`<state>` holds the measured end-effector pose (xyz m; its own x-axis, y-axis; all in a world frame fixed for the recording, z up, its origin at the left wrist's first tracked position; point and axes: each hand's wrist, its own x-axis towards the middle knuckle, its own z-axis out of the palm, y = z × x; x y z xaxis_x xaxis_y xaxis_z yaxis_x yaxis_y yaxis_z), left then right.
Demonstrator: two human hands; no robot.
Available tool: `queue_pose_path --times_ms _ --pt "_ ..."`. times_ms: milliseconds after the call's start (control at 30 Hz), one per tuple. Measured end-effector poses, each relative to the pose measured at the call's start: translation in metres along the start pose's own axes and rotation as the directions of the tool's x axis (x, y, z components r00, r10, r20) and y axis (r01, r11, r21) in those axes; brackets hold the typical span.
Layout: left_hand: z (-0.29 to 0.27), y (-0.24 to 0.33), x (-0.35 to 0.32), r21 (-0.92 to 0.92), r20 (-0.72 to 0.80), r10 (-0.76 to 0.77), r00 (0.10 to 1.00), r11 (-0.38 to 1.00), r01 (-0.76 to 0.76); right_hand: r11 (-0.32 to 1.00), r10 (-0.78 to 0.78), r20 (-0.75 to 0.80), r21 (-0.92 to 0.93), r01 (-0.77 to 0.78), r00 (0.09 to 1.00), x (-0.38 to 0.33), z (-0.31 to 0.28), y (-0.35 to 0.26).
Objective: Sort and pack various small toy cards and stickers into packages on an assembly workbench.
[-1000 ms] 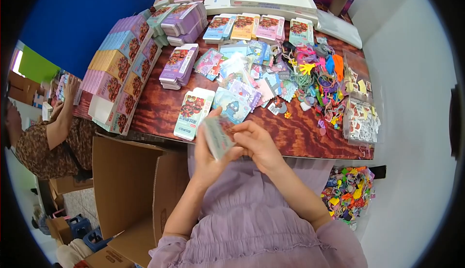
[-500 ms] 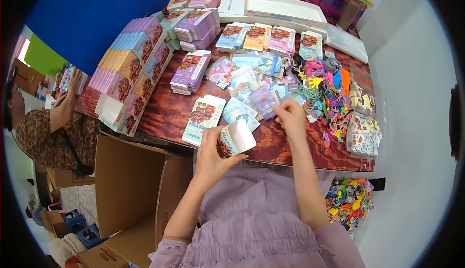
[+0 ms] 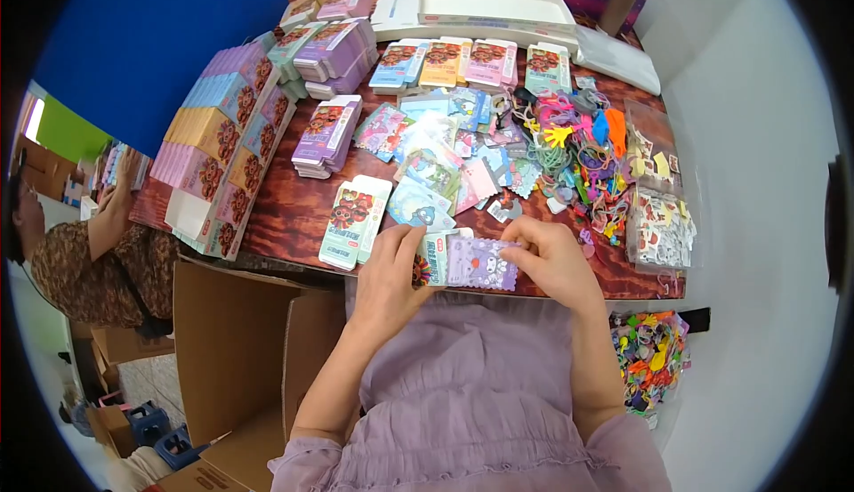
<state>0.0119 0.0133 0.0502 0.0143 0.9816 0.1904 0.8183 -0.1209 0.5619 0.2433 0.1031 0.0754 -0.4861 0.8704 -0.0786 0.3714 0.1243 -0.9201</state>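
Note:
At the table's front edge my left hand (image 3: 389, 265) is closed around a small green and white carton (image 3: 434, 259). My right hand (image 3: 550, 261) pinches a purple packet (image 3: 481, 263) with a zigzag edge and cartoon print. The packet lies level at the carton's mouth; whether its end is inside I cannot tell. Beyond my hands spreads a loose heap of cartoon cards and packets (image 3: 431, 167). Left of it lies a stack of flat green cartons (image 3: 354, 221). To the right is a tangle of colourful small toys (image 3: 592, 158).
Filled cartons stand in a white tray (image 3: 253, 181) at left. Flat carton stacks (image 3: 445, 63) line the back, before a long white tray (image 3: 498, 4). Plastic bags of small pieces (image 3: 663, 225) lie at right. An open cardboard box (image 3: 231, 350) stands below left; a co-worker (image 3: 102, 234) sits beyond.
My right hand has brought the purple packet from the heap back to the carton. My left hand has turned the carton so its mouth points right.

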Motion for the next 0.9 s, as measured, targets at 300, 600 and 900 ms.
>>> queue_pose_path --times_ms 300,600,900 --pt "-0.005 0.001 0.0 -0.005 0.089 -0.023 0.996 1.0 0.024 0.995 0.021 -0.002 -0.093 -0.021 1.0 0.0 -0.013 0.0" --pt "-0.003 -0.004 -0.001 0.032 0.055 -0.098 0.994 0.995 0.096 0.983 -0.035 0.127 -0.176 0.058 0.991 0.01 0.002 0.002" --pt "-0.009 -0.005 0.002 0.04 0.079 -0.068 0.995 0.997 0.065 0.994 0.061 0.045 0.092 -0.065 0.997 0.004 -0.022 -0.007"
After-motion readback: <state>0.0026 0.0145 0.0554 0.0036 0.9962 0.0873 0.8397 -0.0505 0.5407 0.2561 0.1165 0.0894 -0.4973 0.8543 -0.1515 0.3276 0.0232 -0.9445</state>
